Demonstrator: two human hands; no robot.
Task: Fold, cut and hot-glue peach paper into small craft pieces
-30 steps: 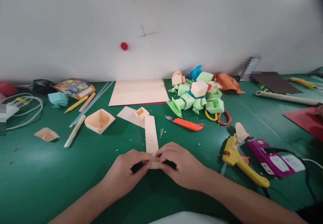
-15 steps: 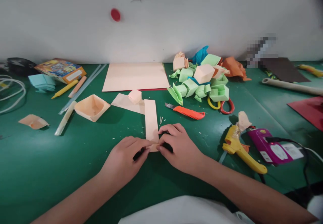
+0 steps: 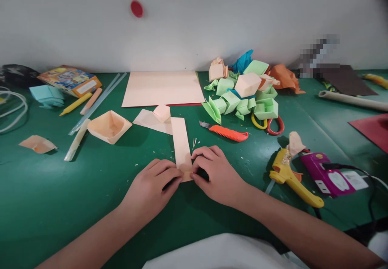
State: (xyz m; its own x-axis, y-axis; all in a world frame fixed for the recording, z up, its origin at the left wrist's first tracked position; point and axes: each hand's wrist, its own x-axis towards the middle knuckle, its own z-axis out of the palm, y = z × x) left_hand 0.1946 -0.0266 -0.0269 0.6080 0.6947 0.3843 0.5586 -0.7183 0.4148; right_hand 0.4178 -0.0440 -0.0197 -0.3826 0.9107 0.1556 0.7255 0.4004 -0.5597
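Note:
A long peach paper strip (image 3: 181,143) lies on the green table (image 3: 60,196), running away from me. My left hand (image 3: 153,188) and my right hand (image 3: 214,174) meet at its near end. Both pinch that end with curled fingers, left from the left side, right from the right. The strip's near tip is partly hidden under my fingertips. Beyond the strip's far end sit a small peach cube (image 3: 162,113) and a flat peach scrap (image 3: 150,121).
An open peach paper box (image 3: 109,126) stands at left. An orange utility knife (image 3: 226,132), scissors (image 3: 268,124), a pile of green and peach folded cubes (image 3: 242,95), a yellow glue gun (image 3: 291,178), a purple device (image 3: 325,176) and a large peach sheet (image 3: 163,87) are around.
The camera tilted down, so everything sits higher in view. Both hands stay pinched on the strip's near end, with fingers shifted slightly along it.

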